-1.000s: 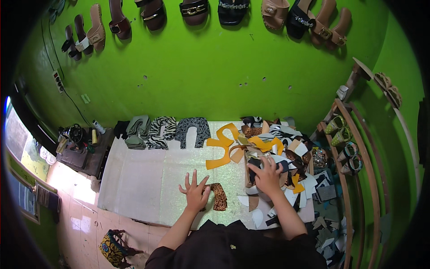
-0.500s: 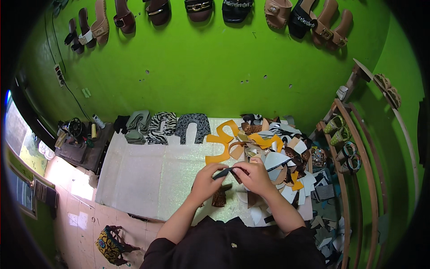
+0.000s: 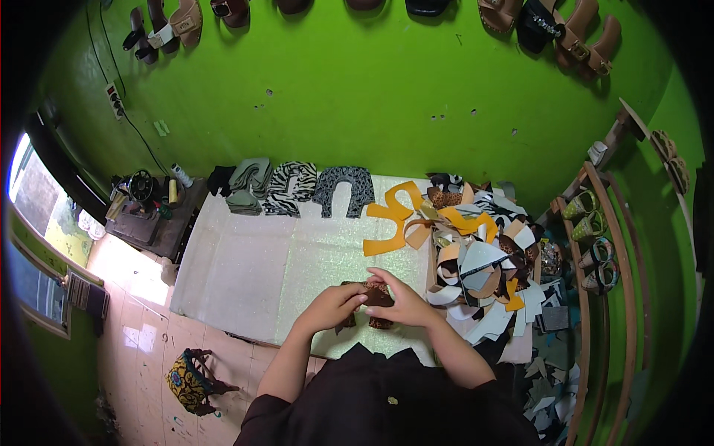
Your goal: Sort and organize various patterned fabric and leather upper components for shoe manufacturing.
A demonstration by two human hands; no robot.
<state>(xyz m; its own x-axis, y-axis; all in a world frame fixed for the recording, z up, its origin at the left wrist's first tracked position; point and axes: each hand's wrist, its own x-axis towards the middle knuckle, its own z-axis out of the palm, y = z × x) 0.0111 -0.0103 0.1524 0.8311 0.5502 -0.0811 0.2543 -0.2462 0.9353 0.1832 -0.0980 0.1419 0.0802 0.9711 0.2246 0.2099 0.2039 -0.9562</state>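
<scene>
A brown leopard-print piece of shoe material [image 3: 379, 295], arched in outline, is at the near edge of the table, right in front of me. My left hand [image 3: 331, 306] grips its left side, fingers together and partly covering it. My right hand [image 3: 405, 303] holds the right side, thumb below and fingers curved over the top. Yellow U-shaped cut pieces [image 3: 383, 244] lie beyond my hands. At the table's far side are a grey-black patterned arch-shaped piece [image 3: 343, 182], zebra-print pieces [image 3: 291, 186] and folded grey-green pieces [image 3: 248, 182].
A heap of mixed offcuts [image 3: 483, 260] covers the table's right end, and more scraps [image 3: 550, 386] lie below it. A wooden rack [image 3: 595, 282] with sandals stands at right. At left are a sewing machine [image 3: 140, 186] and a patterned stool [image 3: 188, 380]. Sandals [image 3: 573, 37] hang on the green wall.
The dark folded strip both hands held is no longer visible. My hands have come down and nearer, onto the leopard-print piece. The whole view has shifted.
</scene>
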